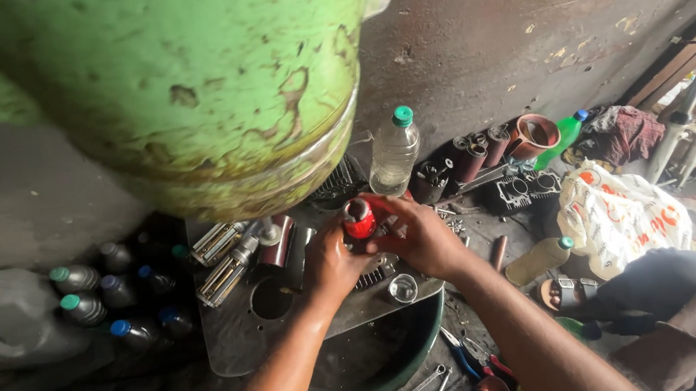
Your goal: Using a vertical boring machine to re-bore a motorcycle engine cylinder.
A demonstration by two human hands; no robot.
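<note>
Frame centre: my left hand [333,262] and right hand [417,236] meet around a red part [359,218], seemingly gripping it together, over the metal plate [238,341], just below the bottle [393,154].

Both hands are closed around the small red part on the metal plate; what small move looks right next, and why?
Probably steady and seat it: the left hand and right hand both clasp the red cylindrical part upright over the metal plate, under the green machine body, with little room to lift.
</note>
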